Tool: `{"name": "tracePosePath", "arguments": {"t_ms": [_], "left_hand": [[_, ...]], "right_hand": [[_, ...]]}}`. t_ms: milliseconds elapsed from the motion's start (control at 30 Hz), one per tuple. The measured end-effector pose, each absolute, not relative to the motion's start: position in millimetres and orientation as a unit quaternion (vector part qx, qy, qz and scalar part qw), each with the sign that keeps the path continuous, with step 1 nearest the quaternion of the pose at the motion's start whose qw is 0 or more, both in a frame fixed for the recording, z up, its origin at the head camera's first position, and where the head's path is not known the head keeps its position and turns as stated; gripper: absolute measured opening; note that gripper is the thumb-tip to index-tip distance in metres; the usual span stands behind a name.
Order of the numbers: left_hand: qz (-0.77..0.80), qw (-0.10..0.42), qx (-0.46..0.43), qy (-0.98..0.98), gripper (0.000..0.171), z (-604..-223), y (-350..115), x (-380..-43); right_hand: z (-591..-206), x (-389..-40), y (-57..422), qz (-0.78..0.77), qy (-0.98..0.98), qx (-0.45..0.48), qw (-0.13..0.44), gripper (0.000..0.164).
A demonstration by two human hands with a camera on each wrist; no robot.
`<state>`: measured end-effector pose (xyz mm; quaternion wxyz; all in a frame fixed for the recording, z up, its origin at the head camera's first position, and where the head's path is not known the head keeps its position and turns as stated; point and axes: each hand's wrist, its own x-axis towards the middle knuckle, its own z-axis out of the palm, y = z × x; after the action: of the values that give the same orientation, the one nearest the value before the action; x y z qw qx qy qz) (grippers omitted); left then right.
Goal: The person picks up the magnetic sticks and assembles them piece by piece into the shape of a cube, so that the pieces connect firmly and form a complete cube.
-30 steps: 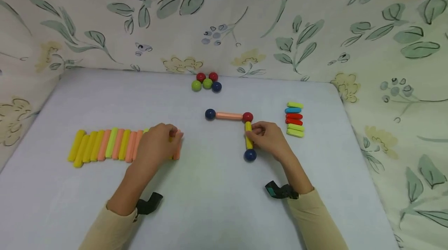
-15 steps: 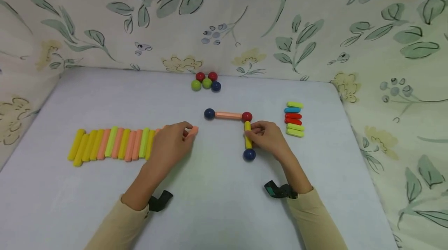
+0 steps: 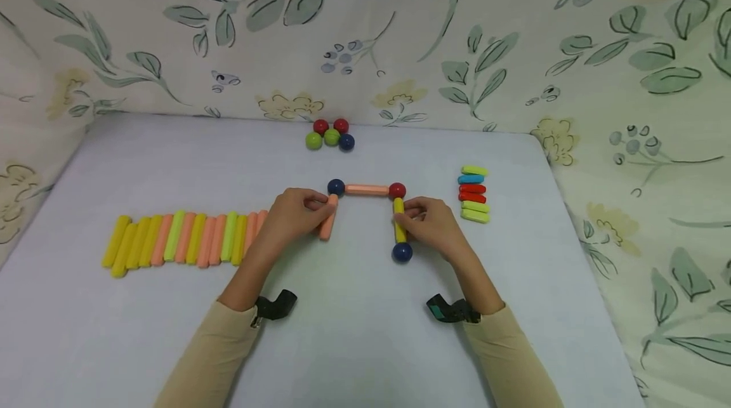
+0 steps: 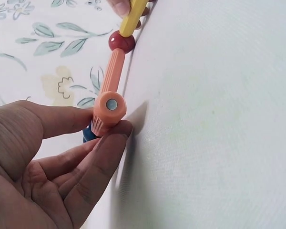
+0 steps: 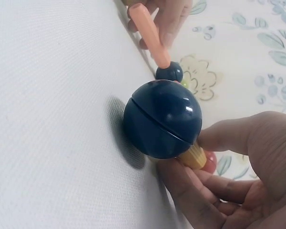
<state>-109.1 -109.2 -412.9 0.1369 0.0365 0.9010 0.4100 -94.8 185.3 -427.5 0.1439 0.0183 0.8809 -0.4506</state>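
Note:
My left hand [image 3: 296,216] pinches an orange magnetic rod [image 3: 327,223] between thumb and fingers. The rod's upper end meets a dark blue ball [image 3: 336,187], and its near end shows a round metal disc in the left wrist view. From that ball another orange rod [image 3: 367,190] runs right to a red ball [image 3: 397,190]. A yellow rod [image 3: 399,224] extends from the red ball toward me, ending in a second blue ball [image 5: 163,119]. My right hand [image 3: 432,225] grips this yellow rod from the right.
At left, several yellow, orange and lime rods [image 3: 177,238] lie in a row. Red, green and blue loose balls [image 3: 331,136] cluster near the table's back edge. Short lime, blue and red pieces [image 3: 473,195] are stacked in a column at right. Floral fabric [image 3: 365,33] hangs behind.
My left hand has carried an orange rod from the row's right end rightward and up to the left blue ball. The right hand keeps holding the yellow rod.

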Motion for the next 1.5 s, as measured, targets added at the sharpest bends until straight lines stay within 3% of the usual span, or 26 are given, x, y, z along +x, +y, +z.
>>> {"name": "tracePosePath", "arguments": {"t_ms": [1500], "left_hand": [[0.414, 0.151, 0.034, 0.897, 0.054, -417.1, -107.7, -106.6]], "right_hand": [[-426.0, -93.8, 183.2, -0.471, 0.867, 0.012, 0.159, 0.044]]}}
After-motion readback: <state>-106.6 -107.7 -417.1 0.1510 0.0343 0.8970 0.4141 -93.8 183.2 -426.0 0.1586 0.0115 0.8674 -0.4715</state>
